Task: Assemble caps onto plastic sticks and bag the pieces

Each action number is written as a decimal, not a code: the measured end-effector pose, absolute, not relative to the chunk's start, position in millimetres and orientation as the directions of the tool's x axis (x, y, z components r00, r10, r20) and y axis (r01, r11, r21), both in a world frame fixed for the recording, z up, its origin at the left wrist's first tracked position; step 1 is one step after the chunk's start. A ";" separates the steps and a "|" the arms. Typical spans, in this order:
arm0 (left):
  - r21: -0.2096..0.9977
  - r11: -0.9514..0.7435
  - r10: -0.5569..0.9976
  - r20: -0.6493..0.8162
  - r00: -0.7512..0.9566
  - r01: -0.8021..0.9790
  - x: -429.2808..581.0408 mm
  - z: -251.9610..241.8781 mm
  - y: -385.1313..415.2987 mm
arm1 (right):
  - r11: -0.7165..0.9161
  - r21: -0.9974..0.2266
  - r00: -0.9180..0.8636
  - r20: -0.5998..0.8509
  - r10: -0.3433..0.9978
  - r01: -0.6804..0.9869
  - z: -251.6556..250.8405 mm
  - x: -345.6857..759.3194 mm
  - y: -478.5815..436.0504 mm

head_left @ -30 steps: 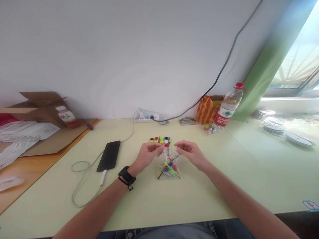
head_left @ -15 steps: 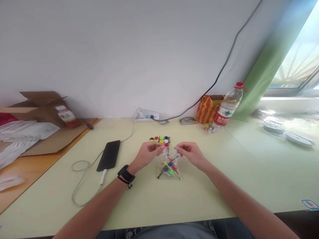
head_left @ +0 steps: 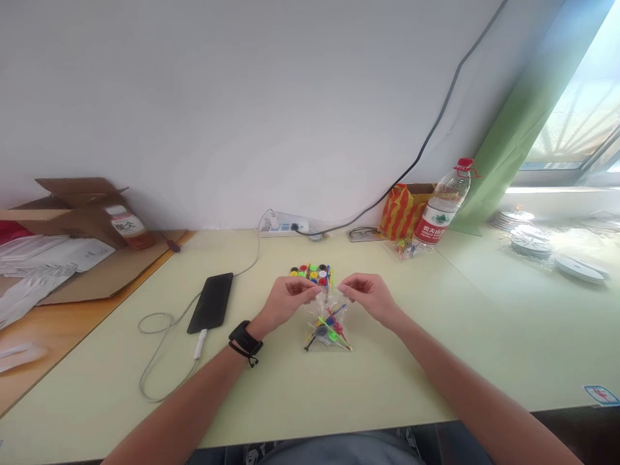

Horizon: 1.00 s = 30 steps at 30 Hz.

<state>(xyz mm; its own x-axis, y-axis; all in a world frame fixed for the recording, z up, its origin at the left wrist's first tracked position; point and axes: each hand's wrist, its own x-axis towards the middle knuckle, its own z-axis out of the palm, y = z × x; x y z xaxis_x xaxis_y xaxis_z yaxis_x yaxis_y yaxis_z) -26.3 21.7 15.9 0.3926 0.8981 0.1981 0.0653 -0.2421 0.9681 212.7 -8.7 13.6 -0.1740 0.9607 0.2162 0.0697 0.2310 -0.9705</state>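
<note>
A clear plastic bag (head_left: 329, 326) lies on the table in front of me, with several coloured plastic pieces inside: thin pointed sticks and small round discs. My left hand (head_left: 289, 298) pinches its upper left corner between thumb and fingers. At the upper right corner, my right hand (head_left: 371, 297) has the same kind of pinch. Just beyond the bag sit several coloured round pieces (head_left: 312, 269) in rows, with thin sticks beside them; my hands and the bag's top partly cover them.
Left of my hands lies a black phone (head_left: 210, 303) on a white cable. A power strip (head_left: 285, 225) sits by the wall. At the back right stand a large water bottle (head_left: 440, 210) and a striped bag (head_left: 400, 213). Stacked white discs (head_left: 530, 242) are farther right; a cardboard box (head_left: 92, 206) is left.
Both hands keep their pinch on the bag's top corners and have barely moved. The view has shifted very slightly.
</note>
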 end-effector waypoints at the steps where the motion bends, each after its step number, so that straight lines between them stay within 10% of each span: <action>1: 0.966 -0.248 0.899 0.203 0.388 0.070 -28.1 15.2 23.7 | 0.224 -0.973 -0.177 0.211 0.961 0.053 12.9 214.1 -7.6; 30: 0.977 -0.202 0.840 0.134 0.525 0.074 -32.1 18.8 23.7 | 0.151 -0.988 -0.311 0.154 0.938 -0.034 13.5 215.2 -10.1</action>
